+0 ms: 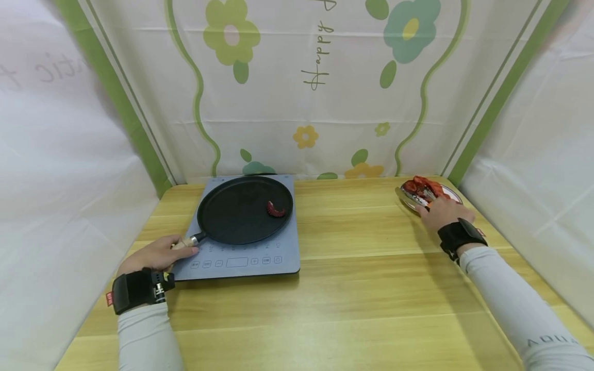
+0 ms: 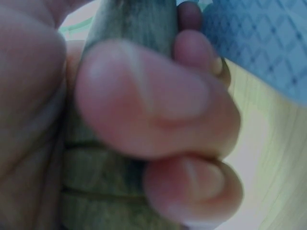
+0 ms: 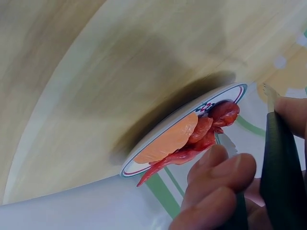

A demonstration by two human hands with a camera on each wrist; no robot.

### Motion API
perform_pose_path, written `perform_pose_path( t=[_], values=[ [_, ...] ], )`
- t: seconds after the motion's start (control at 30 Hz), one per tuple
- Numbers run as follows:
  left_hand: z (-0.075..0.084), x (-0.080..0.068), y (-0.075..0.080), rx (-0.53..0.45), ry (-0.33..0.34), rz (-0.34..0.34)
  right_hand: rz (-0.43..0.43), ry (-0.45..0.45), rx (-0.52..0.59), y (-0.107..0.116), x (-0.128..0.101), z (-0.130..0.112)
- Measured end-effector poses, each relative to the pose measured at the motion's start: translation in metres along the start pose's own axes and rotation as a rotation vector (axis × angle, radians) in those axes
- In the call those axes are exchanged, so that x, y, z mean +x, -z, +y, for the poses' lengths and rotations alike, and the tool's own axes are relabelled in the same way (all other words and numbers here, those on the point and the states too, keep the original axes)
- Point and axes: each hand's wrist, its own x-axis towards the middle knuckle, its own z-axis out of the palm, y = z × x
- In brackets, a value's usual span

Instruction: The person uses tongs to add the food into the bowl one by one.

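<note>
Resting across the whole near field is the wooden table [image 1: 362, 288], the largest item. On its far left side lies the grey-blue induction cooktop [image 1: 287, 257], with its row of touch controls along the near edge. Centred on the cooktop sits the round black pan [image 1: 232, 214], and on its right part lies one small curled red piece of food [image 1: 276, 209].

My left hand [image 1: 155, 253] is at the near left corner of the cooktop, and it grips the pan handle [image 1: 184, 242]. The left wrist view confirms this (close and blurred): my fingers [image 2: 144, 96] are curled tightly round the wooden handle [image 2: 129, 19], thumb pressed on the opposite side.

At the far right of the table stands a small plate [image 1: 452, 192] with a coloured rim, carrying a heap of red food pieces [image 1: 417, 186]. My right hand [image 1: 443, 211] rests at the near edge of that plate. In the right wrist view my fingers [image 3: 220, 177] are curled and pinch a pair of dark tongs [image 3: 280, 163], whose tips are just beside the red pieces [image 3: 204, 136] on the plate [image 3: 144, 165]; I cannot tell whether the tips touch the food.

Both wrists carry black straps.
</note>
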Motion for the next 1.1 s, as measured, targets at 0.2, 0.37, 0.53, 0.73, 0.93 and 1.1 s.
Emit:
perform_pose_path(
  t=[0.2,0.37,0.53,0.73,0.93,1.1],
  values=[
    [-0.001,-0.001,0.000,0.001,0.000,-0.001,0.002,-0.034,-0.014,0.000,0.009,-0.002],
    [-0.001,-0.001,-0.001,-0.015,0.007,-0.007,-0.001,-0.034,-0.007,0.003,0.013,-0.005],
    [-0.001,0.000,-0.002,-0.021,0.021,-0.007,0.012,-0.032,-0.005,0.004,0.012,-0.009],
    [-0.001,0.002,-0.002,-0.036,0.009,-0.010,-0.003,-0.011,-0.004,0.006,0.010,-0.010],
    [-0.001,0.001,-0.002,-0.040,0.014,-0.009,-0.008,-0.010,-0.008,0.007,0.013,-0.011],
    [0.000,0.001,-0.001,-0.035,0.019,-0.009,-0.002,-0.058,-0.037,0.005,0.020,-0.013]
  ],
)
